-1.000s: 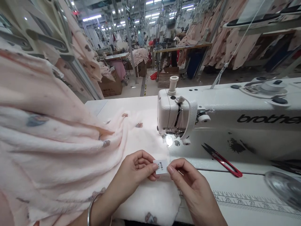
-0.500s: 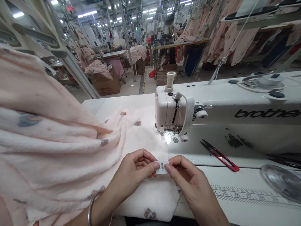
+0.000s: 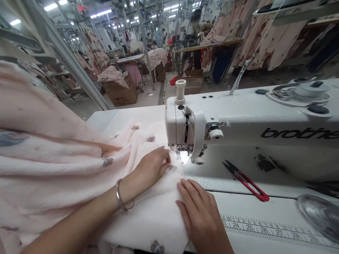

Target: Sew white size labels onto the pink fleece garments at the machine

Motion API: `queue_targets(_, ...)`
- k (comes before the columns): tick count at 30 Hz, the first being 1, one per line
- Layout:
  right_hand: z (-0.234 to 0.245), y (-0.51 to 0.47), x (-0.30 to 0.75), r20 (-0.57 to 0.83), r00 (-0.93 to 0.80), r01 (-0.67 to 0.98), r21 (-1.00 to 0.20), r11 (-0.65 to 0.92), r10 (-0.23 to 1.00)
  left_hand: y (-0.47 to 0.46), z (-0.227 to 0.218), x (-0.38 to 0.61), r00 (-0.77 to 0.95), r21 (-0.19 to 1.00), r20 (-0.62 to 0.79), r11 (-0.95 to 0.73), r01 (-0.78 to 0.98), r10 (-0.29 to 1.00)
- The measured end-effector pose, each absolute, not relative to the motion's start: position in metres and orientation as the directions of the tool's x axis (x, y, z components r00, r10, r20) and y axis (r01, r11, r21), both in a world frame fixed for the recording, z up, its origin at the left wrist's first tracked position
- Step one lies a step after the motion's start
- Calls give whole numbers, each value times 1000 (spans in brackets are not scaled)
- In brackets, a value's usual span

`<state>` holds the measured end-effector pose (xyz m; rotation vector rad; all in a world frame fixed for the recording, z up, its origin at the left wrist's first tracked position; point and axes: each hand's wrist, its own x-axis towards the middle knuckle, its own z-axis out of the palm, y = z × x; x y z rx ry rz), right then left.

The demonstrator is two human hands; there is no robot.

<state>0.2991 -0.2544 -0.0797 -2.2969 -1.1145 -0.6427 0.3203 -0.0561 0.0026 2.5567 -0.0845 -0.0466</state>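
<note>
**Moved label [image 3: 172, 168] from two-hand hold down to pink fabric [image 3: 144, 224], near needle area [image 3: 184, 157]**

Took right hand [image 3: 200, 208] off label since half a second ago, carried label up toward sewing machine [image 3: 246, 121] with left hand [image 3: 150, 169]. Now had label flat-ish on top of fabric, close to its right edge, just short of the lit needle area. Found left thumb and curled fingers right at label's left end; couldn't make out whether pinched or only pressed down.

Had right hand released, palm down, fingers stretched forward over fabric's right edge, thumb spread apart. Saw silver bangle [image 3: 119, 197] on left wrist.

Saw fabric spread under both hands, bunched and draped up on the left, printed with small motifs. Spotted red-handled snips [image 3: 247, 181] lying right of needle area, blades angled toward machine head. Noted ruler marks [image 3: 262, 229] on tabletop, right of right hand. Logged clear round object [image 3: 319, 213] far right, too blurred to identify. Further back, spotted cardboard box [image 3: 122, 93] topped with pink cloth, plus hanging pink garments [image 3: 278, 53].
</note>
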Motion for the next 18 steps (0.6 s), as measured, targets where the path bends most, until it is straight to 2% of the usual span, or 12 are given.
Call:
queue_targets(2, -83, -254, 298, 589, 557, 807, -216, -550, 586, -55, -16, 326, 989, 577, 9, -807, -128, -150)
queue_targets(6, -78, -253, 302, 566, 590, 797, -291, -529, 576, -50, -26, 327, 986, 621, 44, -769, -152, -160)
queue_targets(8, -73, -251, 306, 560, 621, 780, -372, -503, 549, -50, -19, 326, 993, 640, 62, -759, -120, -105)
queue_targets(10, -71, -249, 309, 553, 659, 750, -434, -499, 510, -52, -10, 324, 997, 688, 69, -725, -35, 18)
queue_targets(12, -71, -248, 312, 548, 688, 721, -448, -528, 476, -55, -6, 323, 994, 754, -19, -652, 87, 111)
queue_targets(15, -77, -248, 312, 536, 715, 689, -434, -580, 449, -60, -12, 323, 967, 812, -231, -525, 255, 111)
queue_targets(18, -80, -247, 311, 543, 718, 677, -400, -618, 435, -65, -25, 325, 939, 820, -317, -458, 343, 134)
